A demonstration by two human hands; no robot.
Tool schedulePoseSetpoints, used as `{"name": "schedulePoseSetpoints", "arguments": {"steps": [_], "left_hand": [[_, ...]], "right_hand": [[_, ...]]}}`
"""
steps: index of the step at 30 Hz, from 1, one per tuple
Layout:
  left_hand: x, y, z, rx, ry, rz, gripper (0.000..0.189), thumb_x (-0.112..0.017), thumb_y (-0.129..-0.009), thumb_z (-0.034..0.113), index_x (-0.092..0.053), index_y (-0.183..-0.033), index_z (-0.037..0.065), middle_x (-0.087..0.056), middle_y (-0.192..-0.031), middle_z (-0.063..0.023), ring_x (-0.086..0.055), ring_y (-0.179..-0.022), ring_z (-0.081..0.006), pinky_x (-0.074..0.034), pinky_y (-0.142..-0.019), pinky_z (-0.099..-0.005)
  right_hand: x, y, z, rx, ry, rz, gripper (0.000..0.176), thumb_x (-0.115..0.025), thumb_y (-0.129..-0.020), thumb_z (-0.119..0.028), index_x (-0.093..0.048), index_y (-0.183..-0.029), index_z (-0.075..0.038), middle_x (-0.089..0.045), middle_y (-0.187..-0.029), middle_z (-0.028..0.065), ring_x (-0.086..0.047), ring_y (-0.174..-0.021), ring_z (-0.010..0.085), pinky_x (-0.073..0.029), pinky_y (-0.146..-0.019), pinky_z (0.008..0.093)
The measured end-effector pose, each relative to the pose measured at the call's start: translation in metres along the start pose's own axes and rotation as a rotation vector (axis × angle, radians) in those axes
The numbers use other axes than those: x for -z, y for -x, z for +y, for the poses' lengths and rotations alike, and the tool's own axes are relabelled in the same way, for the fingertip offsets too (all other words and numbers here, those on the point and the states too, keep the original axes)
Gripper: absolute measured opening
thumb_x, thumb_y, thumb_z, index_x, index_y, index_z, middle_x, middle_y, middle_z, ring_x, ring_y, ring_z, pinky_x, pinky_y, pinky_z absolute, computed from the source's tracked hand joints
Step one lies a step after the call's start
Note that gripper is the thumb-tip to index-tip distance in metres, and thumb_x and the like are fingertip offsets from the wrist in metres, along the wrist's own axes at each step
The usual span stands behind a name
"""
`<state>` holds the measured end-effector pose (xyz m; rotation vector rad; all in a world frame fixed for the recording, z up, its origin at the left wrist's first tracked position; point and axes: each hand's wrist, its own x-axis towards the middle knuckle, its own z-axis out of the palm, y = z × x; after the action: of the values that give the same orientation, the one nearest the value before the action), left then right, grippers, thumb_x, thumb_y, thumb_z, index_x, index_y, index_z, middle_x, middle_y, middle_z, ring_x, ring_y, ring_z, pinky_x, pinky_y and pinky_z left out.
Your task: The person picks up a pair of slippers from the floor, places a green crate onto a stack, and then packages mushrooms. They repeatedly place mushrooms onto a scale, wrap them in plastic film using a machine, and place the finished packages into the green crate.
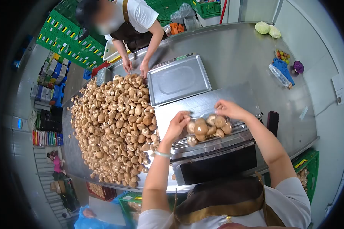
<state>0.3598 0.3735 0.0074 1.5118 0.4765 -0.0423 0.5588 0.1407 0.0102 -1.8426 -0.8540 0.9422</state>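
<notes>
A clear-wrapped pack of brown mushrooms (209,127) lies on the metal wrapping machine (218,149) in front of me. My left hand (179,123) is at the pack's left end, fingers bent together near its upper corner. At the upper right edge of the pack is my right hand (229,109), thumb and fingertips pinched close to the film. Whether film is between the fingers of either hand is too small to tell. A large heap of loose mushrooms (114,126) spreads to the left of my left hand.
Beyond the machine sits an empty metal tray (179,79). A co-worker (135,26) stands across the table, hands at the heap's far edge. A phone (272,121) lies right of my right hand. Cabbages (262,28) and a blue bag (283,71) are farther right.
</notes>
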Motion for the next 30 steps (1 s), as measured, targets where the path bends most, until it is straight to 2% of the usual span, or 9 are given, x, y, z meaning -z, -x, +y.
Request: {"name": "schedulePoseSetpoints", "arguments": {"steps": [6, 8, 11, 16, 20, 21, 24, 27, 30], "left_hand": [[-0.021, 0.039, -0.016, -0.262, -0.485, 0.18, 0.031, -0.048, -0.104, 0.022, -0.063, -0.099, -0.005, -0.065, -0.095, -0.0194, -0.061, -0.089, -0.0333, -0.047, -0.081, -0.0374], [-0.035, 0.056, 0.004, -0.21, -0.578, 0.28, 0.031, -0.046, -0.104, 0.022, -0.061, -0.091, -0.003, -0.059, -0.076, -0.0243, -0.058, -0.071, -0.0416, -0.045, -0.065, -0.0439], [-0.054, 0.092, 0.042, -0.266, -0.49, 0.399, 0.032, -0.046, -0.104, 0.023, -0.06, -0.091, -0.002, -0.053, -0.064, -0.0215, -0.053, -0.057, -0.0372, -0.043, -0.058, -0.0424], [-0.069, 0.163, 0.047, 0.166, -0.138, 0.219, 0.042, -0.048, -0.105, 0.033, -0.062, -0.086, -0.002, -0.05, -0.062, -0.0019, -0.045, -0.062, -0.0094, -0.038, -0.057, -0.0289], [-0.087, 0.185, -0.03, 0.167, -0.362, 0.21, 0.042, -0.051, -0.103, 0.033, -0.065, -0.095, -0.005, -0.06, -0.069, -0.0192, -0.055, -0.063, -0.0259, -0.046, -0.065, -0.038], [-0.093, 0.185, -0.045, 0.105, -0.417, 0.238, 0.042, -0.052, -0.102, 0.033, -0.066, -0.093, -0.004, -0.062, -0.076, -0.0286, -0.061, -0.069, -0.0403, -0.047, -0.068, -0.0434], [-0.108, 0.177, -0.081, 0.057, -0.624, 0.337, 0.04, -0.056, -0.1, 0.033, -0.066, -0.088, -0.004, -0.061, -0.081, -0.0314, -0.061, -0.079, -0.0487, -0.047, -0.068, -0.0509], [-0.125, 0.187, -0.099, -0.11, -0.704, 0.534, 0.029, -0.061, -0.097, 0.027, -0.065, -0.09, -0.001, -0.063, -0.073, -0.0249, -0.062, -0.064, -0.0414, -0.045, -0.059, -0.0448], [-0.129, 0.206, -0.116, -0.115, -0.439, 0.555, 0.015, -0.064, -0.095, 0.014, -0.056, -0.099, 0.001, -0.059, -0.073, -0.0084, -0.055, -0.063, -0.0171, -0.043, -0.058, -0.0319]], "right_hand": [[-0.015, 0.04, 0.009, 0.487, 0.335, 0.21, 0.035, -0.058, -0.099, -0.03, -0.063, -0.087, 0.002, -0.065, -0.083, 0.0147, -0.06, -0.076, 0.0323, -0.048, -0.07, 0.04], [-0.023, 0.057, -0.009, 0.281, 0.235, 0.226, 0.037, -0.057, -0.099, -0.03, -0.059, -0.084, 0.003, -0.063, -0.077, 0.0158, -0.06, -0.07, 0.0326, -0.047, -0.067, 0.0407], [-0.017, 0.094, -0.062, 0.18, 0.088, 0.222, 0.039, -0.055, -0.1, -0.03, -0.057, -0.082, 0.003, -0.06, -0.069, 0.0155, -0.058, -0.063, 0.0292, -0.046, -0.063, 0.0396], [-0.026, 0.161, -0.077, 0.014, -0.042, 0.042, 0.038, -0.052, -0.102, -0.031, -0.056, -0.082, 0.001, -0.052, -0.065, 0.0107, -0.051, -0.062, 0.0166, -0.044, -0.061, 0.0341], [-0.059, 0.198, -0.03, -0.072, 0.151, 0.009, 0.043, -0.053, -0.1, -0.037, -0.057, -0.082, 0.001, -0.061, -0.072, 0.0231, -0.059, -0.068, 0.0423, -0.048, -0.065, 0.0445], [-0.071, 0.197, -0.008, -0.038, 0.18, 0.068, 0.042, -0.053, -0.1, -0.037, -0.058, -0.083, 0.001, -0.061, -0.073, 0.0241, -0.06, -0.071, 0.0439, -0.048, -0.066, 0.0458], [-0.094, 0.202, 0.035, -0.039, 0.244, 0.215, 0.039, -0.056, -0.098, -0.035, -0.061, -0.087, 0.002, -0.063, -0.08, 0.0268, -0.062, -0.08, 0.0463, -0.05, -0.069, 0.0495], [-0.095, 0.217, 0.046, -0.286, 0.14, 0.235, 0.034, -0.057, -0.097, -0.032, -0.063, -0.088, 0.0, -0.066, -0.075, 0.0201, -0.067, -0.072, 0.0376, -0.051, -0.066, 0.0443], [-0.102, 0.232, 0.073, -0.181, -0.02, 0.312, 0.019, -0.06, -0.095, -0.02, -0.055, -0.102, -0.003, -0.063, -0.069, 0.0123, -0.062, -0.062, 0.025, -0.047, -0.059, 0.0374]]}}
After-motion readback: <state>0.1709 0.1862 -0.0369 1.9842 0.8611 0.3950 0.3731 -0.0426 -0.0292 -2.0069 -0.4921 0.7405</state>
